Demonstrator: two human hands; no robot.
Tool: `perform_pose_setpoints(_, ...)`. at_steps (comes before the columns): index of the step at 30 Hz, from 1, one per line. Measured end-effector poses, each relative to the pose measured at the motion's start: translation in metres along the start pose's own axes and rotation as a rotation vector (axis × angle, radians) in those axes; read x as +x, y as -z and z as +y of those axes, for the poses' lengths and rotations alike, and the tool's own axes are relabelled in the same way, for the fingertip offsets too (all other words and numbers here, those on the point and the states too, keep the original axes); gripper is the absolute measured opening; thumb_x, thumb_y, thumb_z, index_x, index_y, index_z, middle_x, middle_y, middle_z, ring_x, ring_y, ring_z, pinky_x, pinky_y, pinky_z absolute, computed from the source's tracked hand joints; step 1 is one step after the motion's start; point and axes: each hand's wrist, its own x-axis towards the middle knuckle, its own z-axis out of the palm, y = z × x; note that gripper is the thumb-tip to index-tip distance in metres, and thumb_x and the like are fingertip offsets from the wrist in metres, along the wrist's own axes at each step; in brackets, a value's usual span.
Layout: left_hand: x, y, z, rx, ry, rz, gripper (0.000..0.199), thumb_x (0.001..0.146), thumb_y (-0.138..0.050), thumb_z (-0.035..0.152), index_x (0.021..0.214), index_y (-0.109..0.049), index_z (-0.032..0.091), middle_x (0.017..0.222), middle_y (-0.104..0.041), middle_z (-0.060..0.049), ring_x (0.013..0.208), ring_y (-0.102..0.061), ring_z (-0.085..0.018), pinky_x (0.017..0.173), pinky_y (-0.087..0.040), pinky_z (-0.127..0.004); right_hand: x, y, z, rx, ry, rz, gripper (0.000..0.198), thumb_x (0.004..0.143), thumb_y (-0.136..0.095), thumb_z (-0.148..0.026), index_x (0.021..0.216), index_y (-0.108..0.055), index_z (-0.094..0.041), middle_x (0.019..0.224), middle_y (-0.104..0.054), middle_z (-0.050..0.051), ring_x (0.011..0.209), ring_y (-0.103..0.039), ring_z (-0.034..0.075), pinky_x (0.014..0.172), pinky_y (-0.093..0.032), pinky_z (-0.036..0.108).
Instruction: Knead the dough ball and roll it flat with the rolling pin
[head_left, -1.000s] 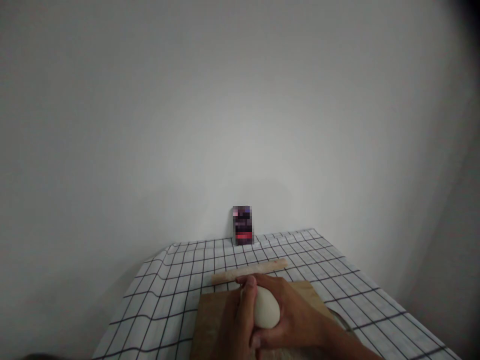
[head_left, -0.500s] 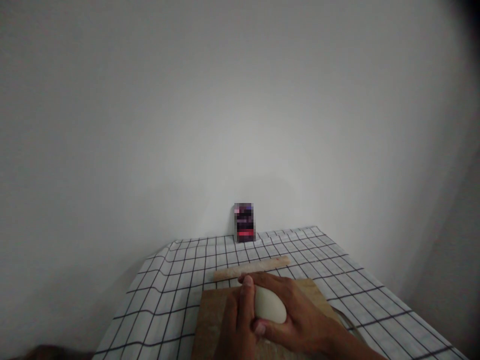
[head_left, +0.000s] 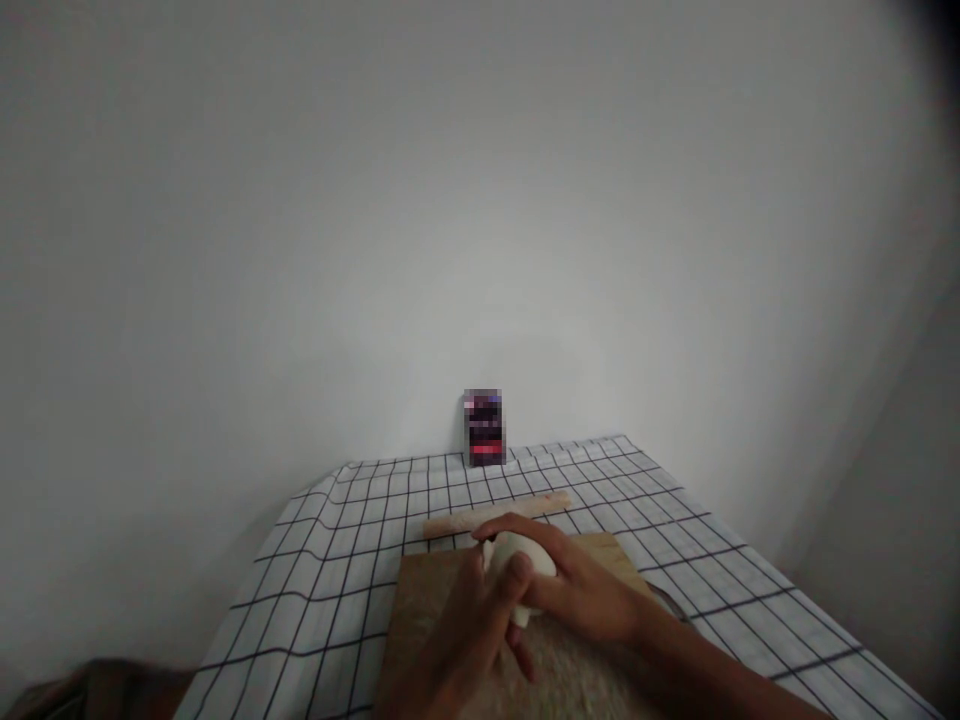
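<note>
A smooth white lump of dough (head_left: 534, 552) is squeezed between both my hands above a wooden board (head_left: 427, 580). My left hand (head_left: 480, 615) presses on its near left side, with the thumb lying over the front of the dough. My right hand (head_left: 581, 585) curls around the far and right side, its fingers over the top. A small bit of dough bulges out below the left thumb. Part of the dough is hidden by the fingers. Light flour-like smears show on the near part of the board.
A pale wooden rolling pin (head_left: 496, 514) lies just beyond the board. At the wall leans a small upright dark panel (head_left: 485, 428), blurred out. A checked cloth (head_left: 315, 600) covers the table. A curved rim (head_left: 667, 602) shows beside the board's right edge. Something brown (head_left: 105, 688) is at lower left.
My left thumb has moved over the front of the dough, and the lump has gone from a smooth egg shape to a squeezed one. The view has tilted slightly down.
</note>
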Motion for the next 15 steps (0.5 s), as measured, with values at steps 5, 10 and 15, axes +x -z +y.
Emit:
perform_pose_setpoints(5, -0.005, -0.008, 0.012, 0.047, -0.033, 0.095, 0.063, 0.085, -0.068, 0.078, 0.099, -0.070, 0.016, 0.076, -0.063, -0.002, 0.053, -0.058, -0.015, 0.041, -0.046, -0.024, -0.002, -0.010, -0.017, -0.265, 0.158, 0.113, 0.037, 0.100, -0.068, -0.047, 0.124, -0.069, -0.020, 0.100, -0.079, 0.006, 0.078, -0.076, 0.018, 0.073, -0.064, 0.031)
perform_pose_setpoints(10, -0.005, -0.005, 0.008, -0.009, -0.031, 0.257, 0.054, 0.085, -0.071, 0.070, 0.103, -0.071, 0.020, 0.071, -0.066, -0.002, 0.052, -0.057, -0.016, 0.039, -0.037, -0.024, 0.000, -0.017, -0.022, -0.421, 0.272, 0.213, 0.026, 0.095, -0.067, -0.032, 0.117, -0.074, -0.019, 0.099, -0.081, 0.005, 0.086, -0.077, 0.020, 0.079, -0.064, 0.030)
perform_pose_setpoints(15, 0.004, -0.007, 0.001, -0.003, 0.010, 0.202, 0.063, 0.081, -0.069, 0.081, 0.088, -0.066, 0.019, 0.055, -0.055, 0.003, 0.043, -0.050, -0.014, 0.038, -0.037, -0.024, 0.002, -0.008, -0.009, -0.384, 0.207, 0.129, 0.035, 0.095, -0.068, -0.034, 0.126, -0.071, -0.018, 0.091, -0.080, 0.003, 0.069, -0.075, 0.016, 0.062, -0.061, 0.026)
